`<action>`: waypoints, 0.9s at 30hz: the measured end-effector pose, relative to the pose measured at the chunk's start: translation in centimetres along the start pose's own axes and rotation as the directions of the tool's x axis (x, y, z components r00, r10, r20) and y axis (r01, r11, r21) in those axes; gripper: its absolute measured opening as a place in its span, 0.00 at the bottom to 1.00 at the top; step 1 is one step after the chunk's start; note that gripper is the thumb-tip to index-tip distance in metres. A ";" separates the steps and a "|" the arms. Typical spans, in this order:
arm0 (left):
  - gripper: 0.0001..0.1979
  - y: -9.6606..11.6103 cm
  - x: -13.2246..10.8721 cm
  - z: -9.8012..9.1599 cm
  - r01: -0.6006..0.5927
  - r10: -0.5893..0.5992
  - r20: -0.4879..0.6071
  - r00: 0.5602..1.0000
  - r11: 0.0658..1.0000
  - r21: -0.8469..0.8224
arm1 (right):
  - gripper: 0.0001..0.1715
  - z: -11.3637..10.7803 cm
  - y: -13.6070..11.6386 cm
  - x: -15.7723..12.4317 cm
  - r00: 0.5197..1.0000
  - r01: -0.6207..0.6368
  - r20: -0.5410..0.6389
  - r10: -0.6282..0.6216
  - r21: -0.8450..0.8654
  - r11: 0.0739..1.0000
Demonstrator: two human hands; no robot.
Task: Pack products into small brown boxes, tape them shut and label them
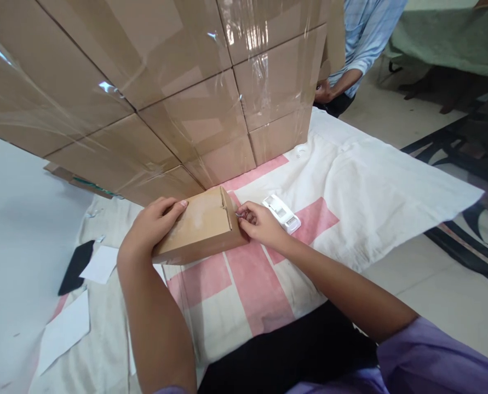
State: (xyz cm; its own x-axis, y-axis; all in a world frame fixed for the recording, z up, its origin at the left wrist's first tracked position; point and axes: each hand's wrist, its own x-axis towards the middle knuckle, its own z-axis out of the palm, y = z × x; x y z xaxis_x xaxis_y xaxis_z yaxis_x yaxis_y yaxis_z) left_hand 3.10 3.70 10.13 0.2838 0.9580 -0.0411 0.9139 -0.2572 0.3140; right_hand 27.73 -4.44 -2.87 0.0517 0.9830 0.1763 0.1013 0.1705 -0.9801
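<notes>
A small brown cardboard box (200, 221) lies on the cloth in front of me, its lid closed. My left hand (157, 219) grips its left part, with the thumb on top and the fingers over the far side. At the box's right end, my right hand (258, 219) is closed in a pinch near the flap edge. A small shiny bit shows at those fingertips, too small to make out. Just right of that hand lies a white plastic device (281, 212) with a small window.
Behind the box rises a wall of stacked cartons (190, 109) wrapped in clear film. A black phone-like slab (77, 267) and white papers (65, 328) lie at left on the patterned cloth (264, 295). Another person's hand (325, 93) is beside the stack's right end.
</notes>
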 end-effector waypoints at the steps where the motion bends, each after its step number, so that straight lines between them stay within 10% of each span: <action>1: 0.26 0.0 0.0 0.0 0.001 -0.001 -0.001 1.000 1.000 0.000 | 0.09 0.0 -0.1 0.0 1.000 0.001 -0.003 -0.001 0.009 1.000; 27: 0.26 -0.2 0.0 0.0 0.000 0.000 -0.002 1.000 1.000 0.012 | 0.11 0.3 -0.7 -1.2 0.990 0.101 -0.100 -0.104 -0.032 0.994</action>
State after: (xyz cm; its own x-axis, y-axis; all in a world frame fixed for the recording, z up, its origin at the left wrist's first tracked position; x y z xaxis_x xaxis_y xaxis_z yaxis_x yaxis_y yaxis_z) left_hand 2.91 3.79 10.01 0.2830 0.9583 -0.0393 0.9174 -0.2585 0.3025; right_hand 27.32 -5.72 -2.43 0.1396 0.9482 0.2853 0.1382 0.2667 -0.9538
